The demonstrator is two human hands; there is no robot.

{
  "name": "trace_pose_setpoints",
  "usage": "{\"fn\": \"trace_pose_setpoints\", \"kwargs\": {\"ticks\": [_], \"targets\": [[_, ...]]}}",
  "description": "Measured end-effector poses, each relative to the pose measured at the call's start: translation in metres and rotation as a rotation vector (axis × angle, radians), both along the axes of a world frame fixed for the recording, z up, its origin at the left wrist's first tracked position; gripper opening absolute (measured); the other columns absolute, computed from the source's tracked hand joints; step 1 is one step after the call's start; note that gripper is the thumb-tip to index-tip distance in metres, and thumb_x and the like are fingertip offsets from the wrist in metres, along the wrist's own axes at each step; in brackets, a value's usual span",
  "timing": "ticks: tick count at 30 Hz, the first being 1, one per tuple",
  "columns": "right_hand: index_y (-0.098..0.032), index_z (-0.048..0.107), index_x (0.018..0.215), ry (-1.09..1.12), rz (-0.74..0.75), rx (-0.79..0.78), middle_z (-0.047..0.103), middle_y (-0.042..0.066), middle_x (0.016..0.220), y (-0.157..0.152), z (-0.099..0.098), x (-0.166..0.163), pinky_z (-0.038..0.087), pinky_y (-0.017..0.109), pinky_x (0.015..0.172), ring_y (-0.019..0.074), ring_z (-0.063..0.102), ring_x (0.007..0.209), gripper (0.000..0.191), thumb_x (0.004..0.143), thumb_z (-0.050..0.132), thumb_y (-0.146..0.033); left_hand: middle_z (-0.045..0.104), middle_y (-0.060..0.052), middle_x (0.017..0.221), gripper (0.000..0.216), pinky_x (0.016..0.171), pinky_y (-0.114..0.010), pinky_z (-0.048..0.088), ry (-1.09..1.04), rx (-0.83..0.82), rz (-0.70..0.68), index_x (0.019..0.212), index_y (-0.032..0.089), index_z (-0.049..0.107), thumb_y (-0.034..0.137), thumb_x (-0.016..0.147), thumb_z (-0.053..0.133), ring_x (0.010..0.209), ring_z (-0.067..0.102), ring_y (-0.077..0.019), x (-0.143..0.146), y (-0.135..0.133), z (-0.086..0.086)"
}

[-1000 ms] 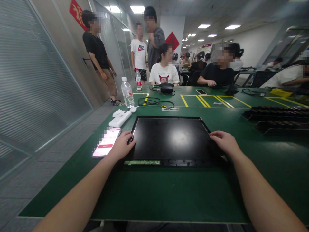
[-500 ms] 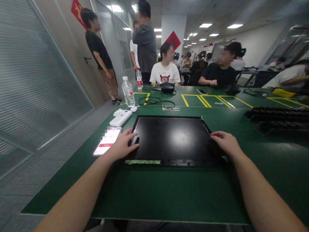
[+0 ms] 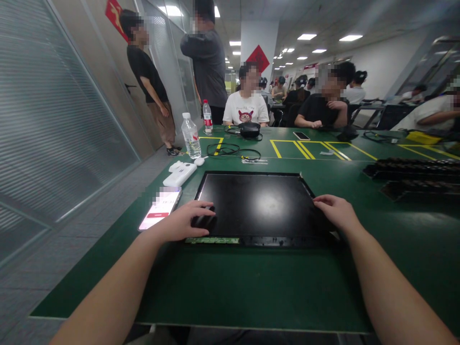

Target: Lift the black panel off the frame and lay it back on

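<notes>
A black LCD screen panel [image 3: 247, 203] lies flat on the green table, a light glaring off its surface. Along its near edge runs a strip of green circuit board [image 3: 212, 240]. Over the panel's left side is my left hand [image 3: 192, 220], open, fingers stretched onto the screen; whether they press on it I cannot tell. At the right edge, my right hand [image 3: 334, 211] is closed with thumb and index finger on the panel's rim; its other fingers are partly hidden.
Left of the panel lie a lit phone [image 3: 160, 211] and a white power bank [image 3: 179, 175], with a water bottle [image 3: 191, 136] behind. A black cable [image 3: 233, 150] lies beyond. Dark strip-shaped parts [image 3: 413, 170] are at right. Two people sit across the table [image 3: 251, 292].
My left hand has shifted from the panel's left edge nearer to me and farther onto the screen. My right hand stays at the right rim. A standing person behind moved left.
</notes>
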State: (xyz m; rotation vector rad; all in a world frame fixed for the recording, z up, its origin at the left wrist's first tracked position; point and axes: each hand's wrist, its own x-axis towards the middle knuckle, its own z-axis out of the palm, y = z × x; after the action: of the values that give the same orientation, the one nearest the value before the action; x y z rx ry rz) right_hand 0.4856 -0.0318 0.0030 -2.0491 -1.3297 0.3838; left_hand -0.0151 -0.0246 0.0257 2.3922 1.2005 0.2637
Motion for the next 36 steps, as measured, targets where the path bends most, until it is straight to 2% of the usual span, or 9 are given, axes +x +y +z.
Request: {"fn": "trace_pose_setpoints", "kwargs": {"ticks": [6,10,14,17,24,28,32,36], "targets": [[-0.026,0.082,0.081,0.001,0.000,0.010,0.081,0.007,0.088,0.000,-0.002,0.003,0.057,0.039,0.086,0.0284,0.075,0.090,0.021,0.071,0.069,-0.038,0.055,-0.011,0.169,0.055,0.125,-0.052,0.043,0.037,-0.025,0.004,0.142,0.030,0.076,0.042,0.088,0.078,0.155,0.050,-0.0364,-0.002,0.000,0.001],[-0.026,0.082,0.081,-0.019,0.014,0.021,0.081,0.007,0.088,0.000,-0.004,0.004,0.057,0.040,0.086,0.0290,0.075,0.090,0.021,0.073,0.068,-0.039,0.047,-0.015,0.173,0.065,0.126,-0.057,0.040,0.070,-0.022,0.060,0.147,0.028,0.073,0.051,0.086,0.078,0.159,0.043,-0.0408,-0.003,-0.001,-0.002],[-0.026,0.082,0.082,-0.019,0.013,0.018,0.081,0.007,0.089,0.000,-0.004,0.004,0.057,0.040,0.089,0.0292,0.075,0.093,0.021,0.073,0.068,-0.038,0.048,-0.018,0.173,0.060,0.127,-0.058,0.039,0.074,0.015,0.097,0.148,0.025,0.072,0.058,0.100,0.059,0.159,0.045,-0.0401,0.000,0.001,-0.007],[-0.026,0.082,0.082,-0.010,0.010,0.018,0.081,0.007,0.089,0.001,-0.004,0.004,0.058,0.040,0.089,0.0291,0.075,0.093,0.020,0.072,0.069,-0.038,0.049,-0.018,0.172,0.058,0.127,-0.059,0.039,0.058,0.064,0.132,0.149,0.023,0.071,0.054,0.105,0.046,0.157,0.048,-0.0393,0.003,0.004,-0.015],[-0.026,0.082,0.082,-0.009,0.004,-0.002,0.081,0.007,0.089,-0.001,0.000,0.002,0.057,0.039,0.088,0.0288,0.075,0.092,0.020,0.073,0.068,-0.037,0.053,-0.024,0.166,0.056,0.126,-0.062,0.041,0.086,0.243,0.266,0.146,0.014,0.072,0.034,0.102,0.045,0.154,0.051,-0.0408,0.004,0.015,-0.028],[-0.025,0.082,0.084,-0.007,0.001,-0.027,0.082,0.008,0.092,-0.001,0.003,-0.001,0.056,0.040,0.090,0.0292,0.075,0.095,0.021,0.074,0.068,-0.037,0.061,-0.023,0.161,0.057,0.125,-0.058,0.044,0.112,0.246,0.317,0.146,0.011,0.071,0.028,0.100,0.043,0.149,0.057,-0.0382,0.004,0.017,-0.025],[-0.025,0.082,0.084,-0.016,-0.007,-0.030,0.081,0.008,0.091,-0.002,0.005,-0.003,0.056,0.039,0.091,0.0291,0.075,0.095,0.020,0.075,0.069,-0.036,0.070,-0.017,0.152,0.054,0.123,-0.052,0.047,0.100,0.223,0.309,0.140,0.015,0.075,0.024,0.099,0.041,0.144,0.063,-0.0346,0.006,0.016,-0.022],[-0.025,0.082,0.082,-0.022,-0.013,-0.012,0.081,0.008,0.087,-0.002,0.004,-0.003,0.057,0.039,0.087,0.0292,0.075,0.092,0.018,0.074,0.070,-0.036,0.071,-0.017,0.150,0.055,0.122,-0.052,0.049,0.035,0.219,0.319,0.139,0.015,0.076,0.021,0.095,0.043,0.143,0.064,-0.0350,0.007,0.016,-0.023]]}}
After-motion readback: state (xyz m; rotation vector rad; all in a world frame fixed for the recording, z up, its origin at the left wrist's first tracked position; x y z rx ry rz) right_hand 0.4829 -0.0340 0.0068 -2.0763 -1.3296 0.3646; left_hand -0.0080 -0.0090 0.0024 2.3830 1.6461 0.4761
